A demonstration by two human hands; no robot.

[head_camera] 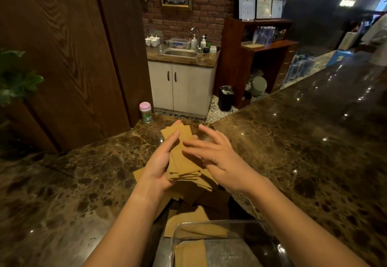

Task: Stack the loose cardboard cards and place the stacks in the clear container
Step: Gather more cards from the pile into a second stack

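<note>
the left hand (pixel 160 162) grips a stack of cardboard cards (pixel 182 155) from the side, fingers curled round its edge, held above the dark marble counter (pixel 293 162). the cards are plain tan rectangles, unevenly aligned, their near ends fanned. the right hand (pixel 215 155) has its fingers spread and straight, fingertips on the stack's face. more loose cards (pixel 188 195) lie heaped below, and the clear container (pixel 173 243) nearest the camera holds one tan stack (pixel 189 254).

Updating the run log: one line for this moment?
left hand holds card stack | right hand open beside it | loose cards on counter | clear container near
</note>
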